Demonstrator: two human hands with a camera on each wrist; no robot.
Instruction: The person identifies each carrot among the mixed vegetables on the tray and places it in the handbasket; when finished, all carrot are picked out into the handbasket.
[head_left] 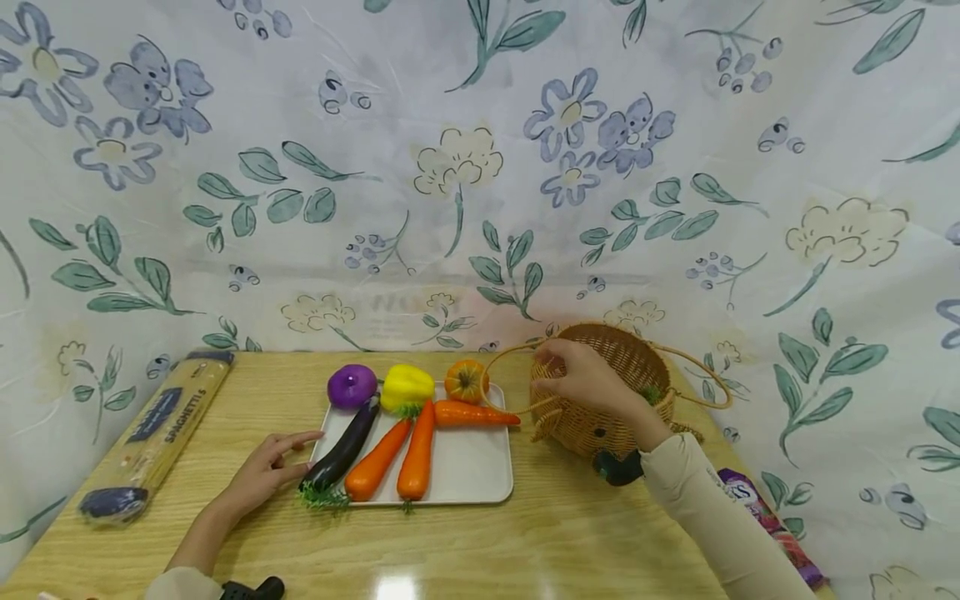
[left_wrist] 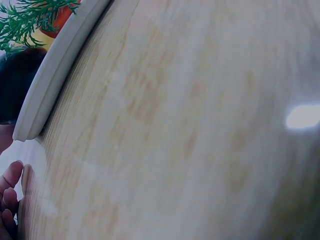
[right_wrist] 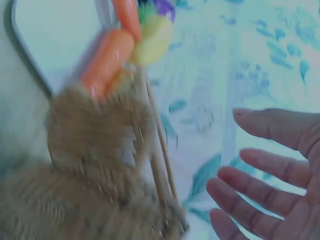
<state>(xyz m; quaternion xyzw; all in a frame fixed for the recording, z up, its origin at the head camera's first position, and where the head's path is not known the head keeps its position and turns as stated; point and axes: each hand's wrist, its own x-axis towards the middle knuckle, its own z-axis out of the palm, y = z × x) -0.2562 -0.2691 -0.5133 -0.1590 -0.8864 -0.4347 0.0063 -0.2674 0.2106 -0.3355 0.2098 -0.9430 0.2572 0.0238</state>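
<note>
Lying crosswise on the tray (head_left: pixel 468 467), one carrot (head_left: pixel 474 413) is pointed tip-first toward the basket (head_left: pixel 570 425), left of the right hand (head_left: pixel 581 379), the nearer one. That hand is held over the basket's left side, its fingers spread and nothing gripped. The eggplant (head_left: pixel 345 450), slanted away to the right, is nearer the left hand (head_left: pixel 266 467), whose fingers are parted at the tray's left edge; contact cannot be confirmed. "SPAGHETTI 5" is printed on the pasta pack (head_left: pixel 168 425); the purple packet's (head_left: pixel 772 525) lettering cannot be made out.
</note>
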